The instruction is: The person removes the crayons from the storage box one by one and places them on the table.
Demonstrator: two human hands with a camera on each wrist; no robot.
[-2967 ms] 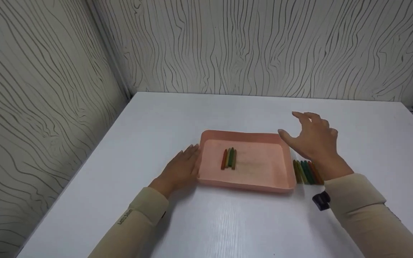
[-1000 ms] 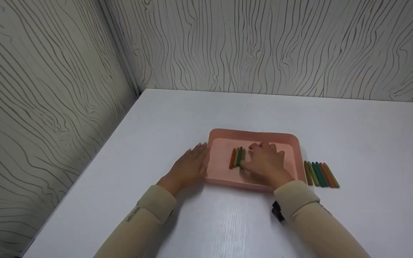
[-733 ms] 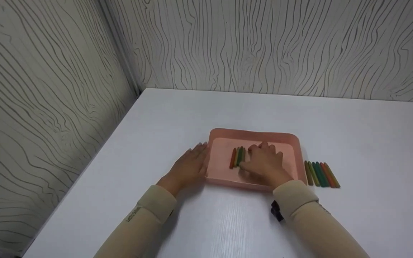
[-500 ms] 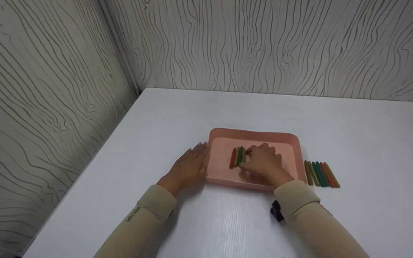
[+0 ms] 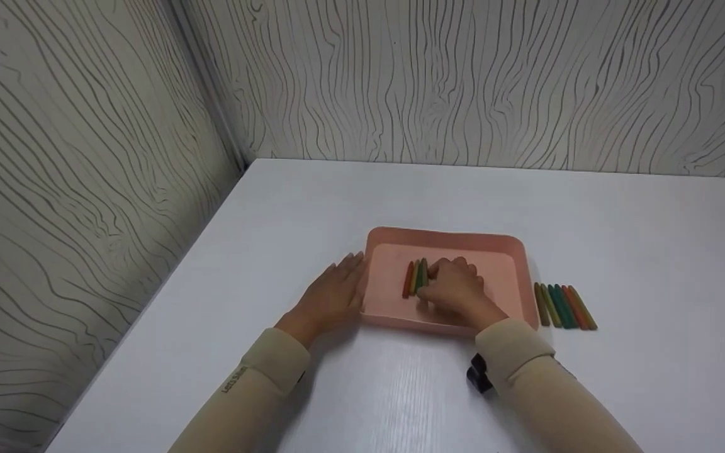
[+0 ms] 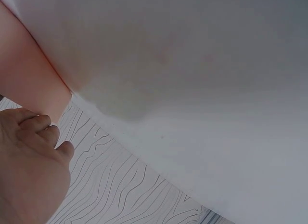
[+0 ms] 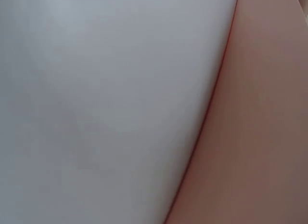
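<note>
A shallow pink tray (image 5: 488, 248) lies on the white table, with a short row of crayons (image 5: 408, 280) in its left half. My left hand (image 5: 328, 296) lies with fingers extended along the tray's left wall; in the left wrist view, the hand (image 6: 33, 161) shows beside the pink wall (image 6: 29, 74). Inside the tray, my right hand (image 5: 457, 286) bends its thumb and index finger to the right end of the row. They pinch the rightmost crayon, which is mostly hidden by them. The right wrist view shows only the tray wall (image 7: 255, 118) and tabletop.
Several more crayons (image 5: 564, 306), green, olive and orange, lie side by side on the table (image 5: 400, 390) just right of the tray. Patterned wall panels (image 5: 463, 82) stand behind and to the left of the table.
From above the tray's right end, my right hand has moved left and down into the tray. Its thumb and index finger have closed in at the row. The left hand stays at the tray.
</note>
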